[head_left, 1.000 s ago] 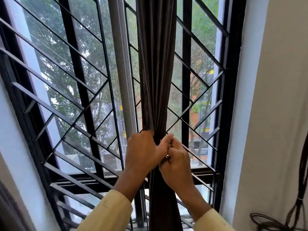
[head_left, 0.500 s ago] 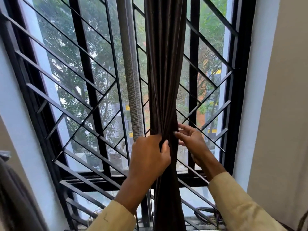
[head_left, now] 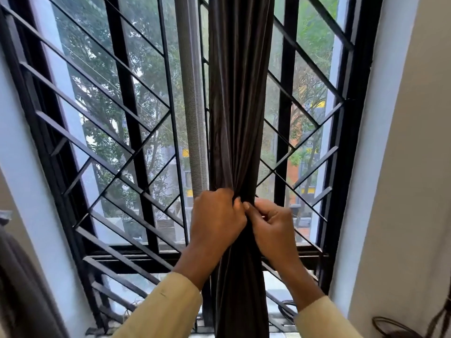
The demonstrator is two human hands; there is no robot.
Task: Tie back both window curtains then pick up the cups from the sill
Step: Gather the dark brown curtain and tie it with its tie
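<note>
Gripped the bunched dark brown curtain (head_left: 240, 118) in left hand (head_left: 216, 220); pinched its fabric with right hand (head_left: 273, 228), fingers curled.

The dark brown fabric curtain (head_left: 240, 93) hangs straight down in front of the black barred window (head_left: 136, 132), near its middle. It is gathered into one narrow, upright bundle with many long vertical folds, and the cloth has a soft shine. The bundle is squeezed thinnest where the two hands meet on it. The left hand (head_left: 217, 220) grips it from the left, fingers curled round the folds. The right hand (head_left: 271, 228) pinches it from the right, thumb tip just beside the left thumb. Below the hands the cloth falls loose and leaves the view at the bottom.
</note>
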